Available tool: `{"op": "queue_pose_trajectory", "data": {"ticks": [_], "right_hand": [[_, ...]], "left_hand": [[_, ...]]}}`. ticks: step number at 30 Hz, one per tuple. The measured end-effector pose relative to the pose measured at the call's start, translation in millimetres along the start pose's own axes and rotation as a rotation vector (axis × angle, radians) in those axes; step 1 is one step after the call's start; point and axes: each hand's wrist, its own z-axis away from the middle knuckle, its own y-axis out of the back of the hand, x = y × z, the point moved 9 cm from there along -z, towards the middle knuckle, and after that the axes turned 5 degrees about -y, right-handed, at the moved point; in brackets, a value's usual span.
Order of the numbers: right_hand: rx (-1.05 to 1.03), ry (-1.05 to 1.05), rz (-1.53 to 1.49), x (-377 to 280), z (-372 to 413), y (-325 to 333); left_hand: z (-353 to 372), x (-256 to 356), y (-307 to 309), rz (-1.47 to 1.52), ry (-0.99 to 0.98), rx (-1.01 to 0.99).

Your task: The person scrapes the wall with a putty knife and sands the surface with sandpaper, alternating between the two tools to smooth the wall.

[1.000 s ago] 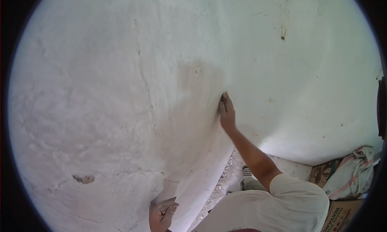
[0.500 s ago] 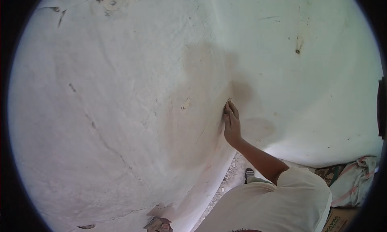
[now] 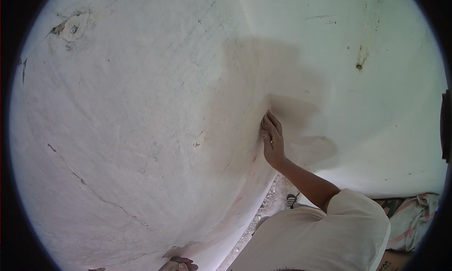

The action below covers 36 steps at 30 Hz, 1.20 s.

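Observation:
Near the corner of a cracked, off-white wall [image 3: 141,106], my right hand [image 3: 273,138] presses a thin, flat piece [image 3: 268,112] against the surface, its fingers together and pointing up. Most of that piece is hidden behind the fingers. At the bottom edge of the view is my left hand [image 3: 179,265], partly cut off, with curled fingers close to the wall. A flat scraper-like piece [image 3: 172,251] shows just above those fingers, largely hidden.
A second wall face [image 3: 376,110] with a rusty hole rises on the right. Rubble [image 3: 258,217] lies along the wall's foot beside a sandalled foot [image 3: 291,201]. A crumpled sack [image 3: 413,221] and a cardboard box [image 3: 395,259] are at the lower right.
The view has shifted, so the wall marks on the left appear lower and further left. My left hand appears lower in view. My right hand remains at the corner with its piece.

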Motion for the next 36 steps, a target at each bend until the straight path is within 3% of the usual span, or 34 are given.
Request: {"op": "queue_pose_trajectory", "data": {"ticks": [1, 8, 11, 16, 22, 23, 26, 27, 30, 36], "right_hand": [[0.021, -0.024, -0.093, -2.0, -1.2, 1.4], [0.005, 0.011, 0.128, 22.3, -8.7, 9.2], [0.003, 0.075, 0.218, 11.4, 13.3, 2.7], [-0.085, 0.180, 0.231, 12.5, 35.5, -1.3], [0.094, 0.108, 0.222, 14.3, -11.5, 13.4], [0.128, 0.195, 0.203, 0.1, -5.4, 11.7], [-0.019, 0.166, 0.171, 4.4, 23.1, -1.6], [0.001, 0.279, 0.306, -4.1, 19.3, 3.3], [0.104, 0.083, 0.297, 23.1, -11.6, 21.7], [0.074, 0.202, 0.253, 10.5, 13.4, 8.9]], "left_hand": [[-0.8, 0.4, -0.8, -0.001, 0.007, -0.003], [3.1, -10.2, 3.3, -0.032, 0.158, 0.058], [0.6, -4.6, -0.1, -0.040, 0.076, 0.036], [0.1, -3.6, -4.4, -0.063, 0.137, 0.031], [4.7, -19.1, -5.5, -0.133, 0.204, 0.003], [7.8, -25.5, -2.5, -0.146, 0.230, -0.001], [8.5, -27.5, 3.7, -0.086, 0.147, 0.044], [7.9, -28.3, 2.8, -0.090, 0.178, 0.045], [8.7, -25.7, 4.2, -0.114, 0.248, 0.054], [4.8, -18.4, 0.3, -0.090, 0.170, 0.061]]}}
